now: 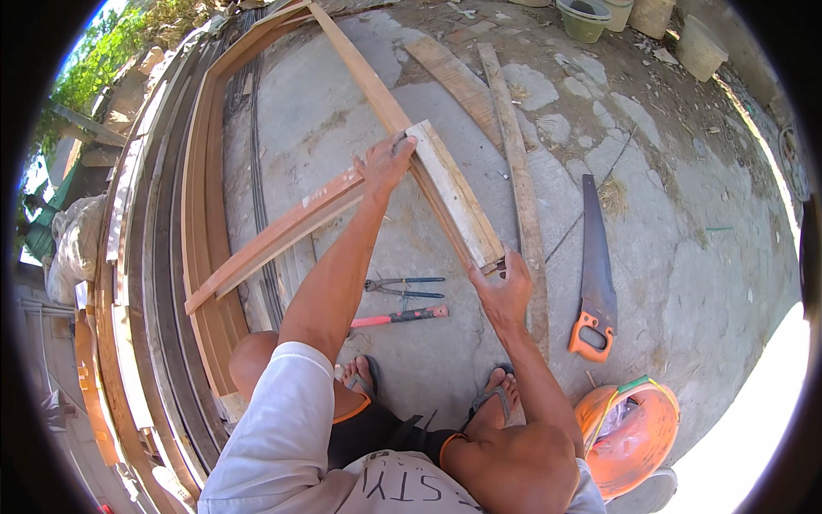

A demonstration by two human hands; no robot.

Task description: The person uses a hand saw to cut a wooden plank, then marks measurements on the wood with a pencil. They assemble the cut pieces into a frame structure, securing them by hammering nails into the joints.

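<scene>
Cracked concrete ground [685, 291] fills the middle and right of the frame, with stacked timbers [128, 257] along the left edge and a green bucket [584, 24] at the upper right. Set across the centre is a brown wooden frame: a long rail [364, 73] slants down from the top, a crosspiece [282, 231] runs to the lower left, and its far end lies against the side piece [195, 171].

Along the lower part of the rail sits a whitish wooden block [454, 193], the thing being handled. Both hands are closed on it, well apart: the left hand [383, 167] at its upper end, where the crosspiece meets the rail, and the right hand [505, 291] around its lower end.

Judging by the layout, the main outline of the frame is together and the block is lined up along the rail. Whether the block or the joints are fastened cannot be told; any fixing looks undone, since the pincers [411, 281] and the red-handled hammer [400, 317] lie on the ground below centre, with the handsaw [597, 265] at right, all out of hand
</scene>
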